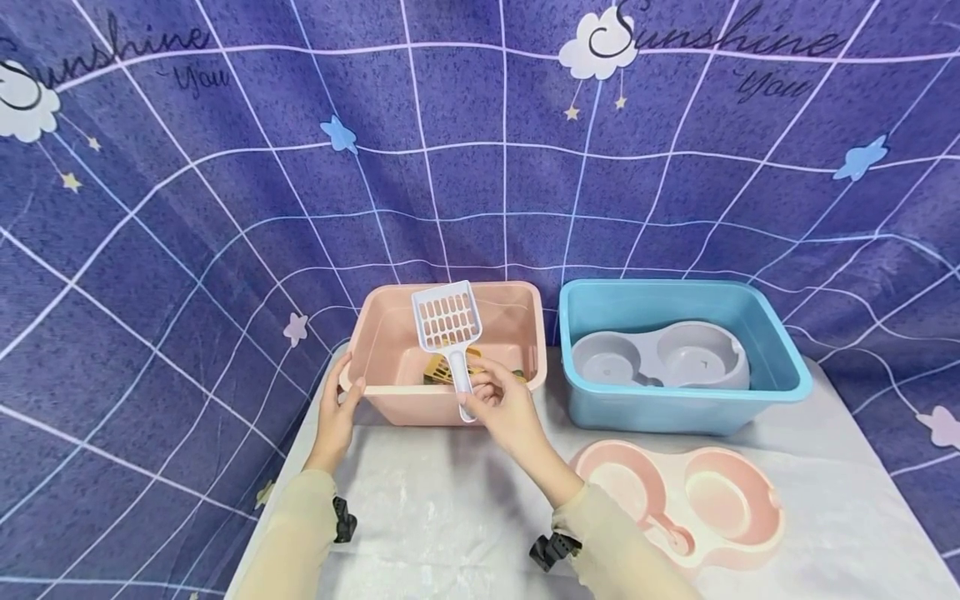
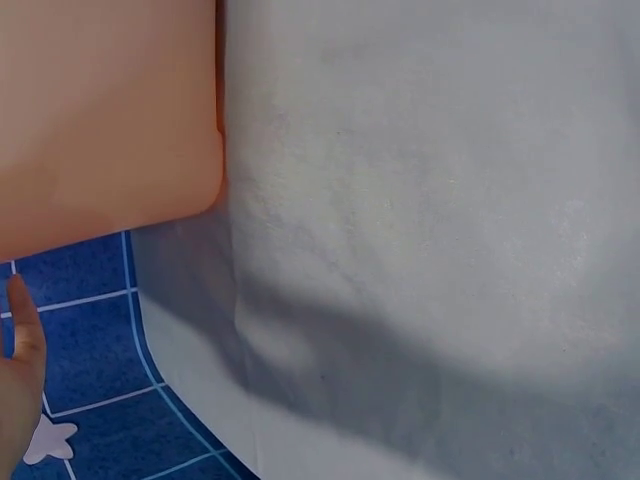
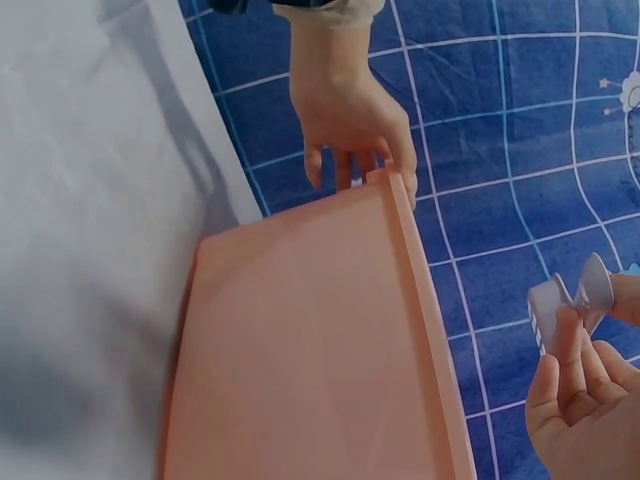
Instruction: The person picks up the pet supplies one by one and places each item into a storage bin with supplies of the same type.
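Observation:
My right hand (image 1: 510, 410) pinches the handle of a white litter scoop (image 1: 458, 367) between thumb and fingers. Its slotted head points up and away, over the pink litter box (image 1: 412, 407). In the right wrist view the scoop (image 3: 548, 312) appears edge-on, at the fingertips of the right hand (image 3: 590, 415). At the box's near left corner, my left hand (image 1: 336, 421) grips the rim, thumb over the front edge and fingers along the side. A yellow slotted thing (image 1: 438, 368) lies inside the box, partly hidden by the scoop and right hand.
To the right stands a blue litter box (image 1: 652, 408) holding a grey double bowl (image 1: 648, 343). A pink double bowl (image 1: 671, 475) sits on the pale table cover (image 1: 427, 517) in front of it. Purple grid-patterned fabric (image 1: 480, 167) hangs behind and at both sides.

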Tool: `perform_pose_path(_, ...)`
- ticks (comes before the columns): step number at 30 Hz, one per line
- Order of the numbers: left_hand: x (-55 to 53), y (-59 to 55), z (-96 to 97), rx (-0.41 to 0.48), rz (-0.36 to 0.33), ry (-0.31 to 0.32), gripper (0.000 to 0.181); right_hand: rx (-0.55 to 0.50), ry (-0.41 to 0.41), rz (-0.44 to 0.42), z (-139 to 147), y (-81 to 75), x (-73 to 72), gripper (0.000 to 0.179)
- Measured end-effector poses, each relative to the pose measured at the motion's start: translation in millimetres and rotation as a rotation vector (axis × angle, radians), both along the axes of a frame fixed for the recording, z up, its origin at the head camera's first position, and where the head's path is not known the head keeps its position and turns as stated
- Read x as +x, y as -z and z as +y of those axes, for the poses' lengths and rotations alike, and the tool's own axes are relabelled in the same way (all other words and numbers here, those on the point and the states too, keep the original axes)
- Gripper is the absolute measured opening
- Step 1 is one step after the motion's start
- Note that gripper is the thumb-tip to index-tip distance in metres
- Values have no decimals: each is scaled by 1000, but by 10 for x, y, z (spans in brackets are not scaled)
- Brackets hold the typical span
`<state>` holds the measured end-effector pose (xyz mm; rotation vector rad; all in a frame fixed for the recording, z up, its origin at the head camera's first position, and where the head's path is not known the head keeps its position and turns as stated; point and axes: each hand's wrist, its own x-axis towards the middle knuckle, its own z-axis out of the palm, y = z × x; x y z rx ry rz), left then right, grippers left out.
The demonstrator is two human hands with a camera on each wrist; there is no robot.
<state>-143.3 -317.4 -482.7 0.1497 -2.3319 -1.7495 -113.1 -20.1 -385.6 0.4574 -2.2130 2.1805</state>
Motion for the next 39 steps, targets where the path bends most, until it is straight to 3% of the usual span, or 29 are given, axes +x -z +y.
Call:
perform_pose_path(4,-61,140,-44,-19,4,-12,59,5,12,16,-26,141,-116,51)
perform_pose_path(9,-73,197,-52,-40,20,-23,58,-9,27,26,-62,320,-278,50)
perform_pose_path(19,-71,179,-36,-17,0,-23,57,44,71,8,-57,346,-447,47)
perform_pose_path(24,3,-22,39,2,-29,-4,59,50,66,0,-54,332,-479,47)
perform_pose_path(27,-3,15,39,-11,-19,-12,58,37,65,-16,-58,355,-526,48)
perform_pose_path(31,-77,201,-25,-18,14,-27,57,41,69,-36,-74,423,-628,48)
perform_pose_path(39,-59,116,-13,18,-12,-20,58,95,54,-34,-85,401,-736,43)
